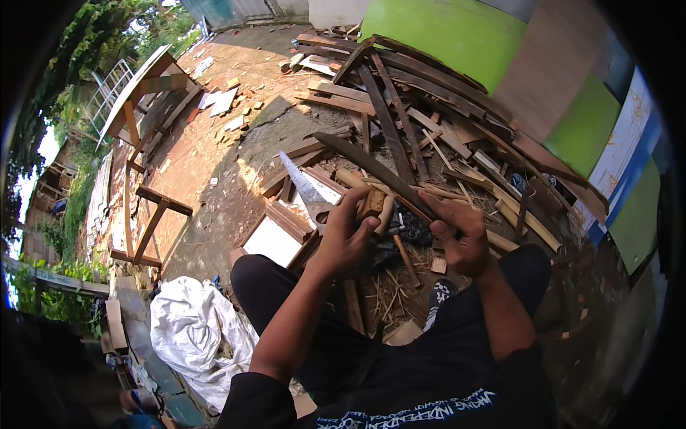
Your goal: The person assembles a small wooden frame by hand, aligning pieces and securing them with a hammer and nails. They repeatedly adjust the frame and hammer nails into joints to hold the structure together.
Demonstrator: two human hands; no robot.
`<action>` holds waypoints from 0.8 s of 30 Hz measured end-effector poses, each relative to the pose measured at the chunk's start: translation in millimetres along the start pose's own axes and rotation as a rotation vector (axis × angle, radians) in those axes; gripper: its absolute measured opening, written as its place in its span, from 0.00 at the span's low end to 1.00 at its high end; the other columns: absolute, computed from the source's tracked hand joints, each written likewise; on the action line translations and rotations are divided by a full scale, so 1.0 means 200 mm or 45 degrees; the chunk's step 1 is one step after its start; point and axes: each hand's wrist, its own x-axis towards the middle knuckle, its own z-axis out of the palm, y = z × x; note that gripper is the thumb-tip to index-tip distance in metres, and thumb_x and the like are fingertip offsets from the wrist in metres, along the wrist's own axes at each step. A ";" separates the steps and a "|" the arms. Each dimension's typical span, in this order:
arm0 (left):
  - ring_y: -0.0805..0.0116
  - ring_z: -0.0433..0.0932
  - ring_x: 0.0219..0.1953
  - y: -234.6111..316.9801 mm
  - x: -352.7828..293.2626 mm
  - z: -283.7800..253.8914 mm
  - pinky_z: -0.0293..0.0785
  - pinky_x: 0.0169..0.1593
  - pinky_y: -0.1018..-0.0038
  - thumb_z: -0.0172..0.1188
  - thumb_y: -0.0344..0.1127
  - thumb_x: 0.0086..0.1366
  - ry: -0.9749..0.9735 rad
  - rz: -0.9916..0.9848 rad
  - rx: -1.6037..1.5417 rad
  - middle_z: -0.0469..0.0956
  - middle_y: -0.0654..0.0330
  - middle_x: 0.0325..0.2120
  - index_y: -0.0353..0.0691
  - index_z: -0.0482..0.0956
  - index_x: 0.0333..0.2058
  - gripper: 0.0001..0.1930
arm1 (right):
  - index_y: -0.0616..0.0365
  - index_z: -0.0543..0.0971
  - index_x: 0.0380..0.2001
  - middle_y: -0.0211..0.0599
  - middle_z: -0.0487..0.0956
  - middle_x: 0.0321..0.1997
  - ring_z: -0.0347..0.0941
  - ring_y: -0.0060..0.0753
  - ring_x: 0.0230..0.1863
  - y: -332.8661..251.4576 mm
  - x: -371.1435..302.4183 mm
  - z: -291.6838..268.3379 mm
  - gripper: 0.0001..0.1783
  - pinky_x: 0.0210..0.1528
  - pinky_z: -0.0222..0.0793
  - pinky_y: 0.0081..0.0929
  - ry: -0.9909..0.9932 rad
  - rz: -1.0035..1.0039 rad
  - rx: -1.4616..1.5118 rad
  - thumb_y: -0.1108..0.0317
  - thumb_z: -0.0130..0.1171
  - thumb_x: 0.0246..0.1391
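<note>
My left hand (348, 239) is closed round a short piece of wood (373, 203) with a brown, rough end, held above my lap. My right hand (461, 234) grips the near end of a machete (366, 161). Its long dark blade points away to the upper left and passes just beyond the wood; whether the two touch I cannot tell. The machete's handle is mostly hidden by my fingers. Below and left of the blade, a handsaw (304, 184) with a silvery blade rests on framed white panels (275, 239), its handle partly behind my left hand.
A heap of planks and beams (389, 118) spreads ahead and to the right, against green panels (446, 39). A thin wooden stick (407, 262) and black plastic (414, 230) lie between my knees. White cloth sacking (193, 329) is at left, near a wooden frame (151, 225).
</note>
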 end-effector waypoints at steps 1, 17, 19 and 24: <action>0.52 0.79 0.54 0.00 0.00 0.00 0.71 0.60 0.61 0.56 0.53 0.75 0.020 0.070 -0.012 0.80 0.45 0.50 0.38 0.69 0.64 0.29 | 0.47 0.80 0.65 0.39 0.79 0.31 0.73 0.35 0.26 -0.01 0.00 0.01 0.28 0.33 0.73 0.34 -0.016 -0.038 -0.031 0.72 0.66 0.60; 0.61 0.76 0.20 0.03 0.00 0.05 0.72 0.32 0.65 0.44 0.42 0.80 0.268 0.049 -0.019 0.79 0.54 0.19 0.30 0.81 0.35 0.23 | 0.38 0.82 0.63 0.30 0.74 0.24 0.71 0.28 0.18 -0.08 -0.04 0.06 0.30 0.21 0.70 0.30 -0.189 -0.212 -0.418 0.61 0.72 0.55; 0.62 0.75 0.21 0.02 0.00 0.04 0.71 0.32 0.65 0.43 0.41 0.80 0.270 0.031 -0.050 0.79 0.53 0.19 0.30 0.80 0.33 0.23 | 0.38 0.82 0.63 0.29 0.73 0.24 0.71 0.28 0.19 -0.09 -0.05 0.07 0.30 0.21 0.69 0.30 -0.190 -0.214 -0.435 0.61 0.72 0.55; 0.54 0.78 0.22 0.05 -0.01 0.03 0.74 0.34 0.60 0.43 0.39 0.78 0.349 0.161 0.179 0.79 0.51 0.20 0.31 0.82 0.33 0.22 | 0.37 0.82 0.63 0.28 0.72 0.24 0.70 0.26 0.19 -0.07 -0.05 0.10 0.30 0.22 0.69 0.28 -0.151 -0.258 -0.490 0.59 0.71 0.55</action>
